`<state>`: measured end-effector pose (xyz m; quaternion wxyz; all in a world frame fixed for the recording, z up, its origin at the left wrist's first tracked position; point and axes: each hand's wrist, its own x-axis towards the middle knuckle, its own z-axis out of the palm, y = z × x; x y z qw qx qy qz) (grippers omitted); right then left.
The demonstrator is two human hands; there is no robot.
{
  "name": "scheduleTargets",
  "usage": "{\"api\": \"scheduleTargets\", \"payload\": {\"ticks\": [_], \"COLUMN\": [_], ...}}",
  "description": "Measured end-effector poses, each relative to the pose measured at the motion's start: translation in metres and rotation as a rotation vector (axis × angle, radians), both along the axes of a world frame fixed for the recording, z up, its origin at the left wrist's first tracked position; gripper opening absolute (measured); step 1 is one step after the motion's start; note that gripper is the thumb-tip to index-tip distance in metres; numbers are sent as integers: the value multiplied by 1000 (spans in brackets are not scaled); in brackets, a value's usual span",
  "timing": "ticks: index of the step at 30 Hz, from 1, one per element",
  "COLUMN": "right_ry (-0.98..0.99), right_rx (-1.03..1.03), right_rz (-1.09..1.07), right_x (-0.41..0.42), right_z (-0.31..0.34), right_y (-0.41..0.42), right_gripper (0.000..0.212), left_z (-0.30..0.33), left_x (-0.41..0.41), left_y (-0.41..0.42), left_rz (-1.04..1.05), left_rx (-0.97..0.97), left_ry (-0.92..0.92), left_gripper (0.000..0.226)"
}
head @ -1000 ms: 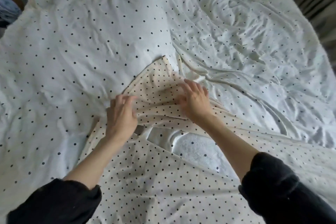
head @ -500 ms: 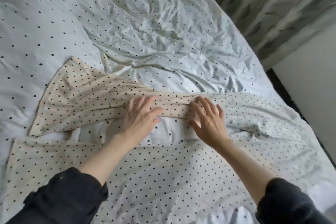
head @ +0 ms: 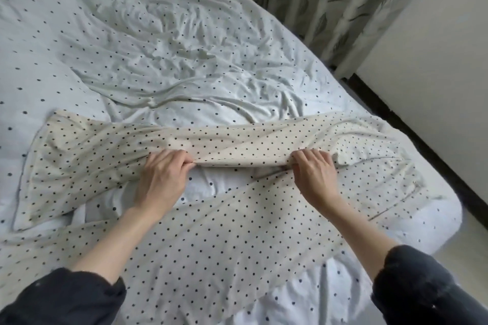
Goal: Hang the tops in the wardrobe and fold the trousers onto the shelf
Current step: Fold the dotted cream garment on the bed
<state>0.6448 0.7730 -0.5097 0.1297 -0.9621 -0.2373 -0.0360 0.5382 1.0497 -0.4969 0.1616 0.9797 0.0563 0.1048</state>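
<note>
Cream trousers with black dots (head: 224, 235) lie spread across the bed, legs running left to right, one leg farther from me and one nearer. My left hand (head: 162, 179) grips the near edge of the far leg, fingers curled into the cloth. My right hand (head: 314, 174) grips the same edge farther right. The fabric between the two hands is drawn taut and slightly lifted. No wardrobe or shelf is in view.
A white dotted duvet (head: 158, 60) covers the bed, heavily wrinkled in the middle. The bed's right edge (head: 433, 214) drops to a dark floor strip. A leaf-patterned curtain (head: 338, 2) hangs behind, beside a white wall (head: 435, 60).
Both hands, flat on the trouser leg before, have curled and taken hold of its edge. My right hand has moved farther right. The view has swung right.
</note>
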Motion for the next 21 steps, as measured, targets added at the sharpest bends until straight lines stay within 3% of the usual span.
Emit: {"api": "scheduleTargets", "payload": {"ticks": [2,5,7,10,13,18,21], "right_ry": [4,165,262,246,178,245,348], "right_rx": [-15,-67,-75,-10,83,104,58], "right_rz": [34,141,195,187,105,61,116], "right_x": [-6,-12,-10,10,50,136,184], "right_z": [0,-4,-7,-5,-3,-9,-21], "right_y": [-14,-27,-32,-37,-47,-59,-64], "right_gripper": [2,18,24,27,28,32,31], "left_z": [1,3,8,12,6,-16,-30], "left_x": [-4,-6,-2,17,51,122,166], "left_y": [-6,-17,-24,-38,-63,-105,-117], "left_rz": [-18,34,84,108,21,-66,-5], "left_rx": [-11,74,109,115,101,22,40], "left_ry": [147,317,325,305,302,317,472], "left_gripper": [11,4,10,28,32,35,34]}}
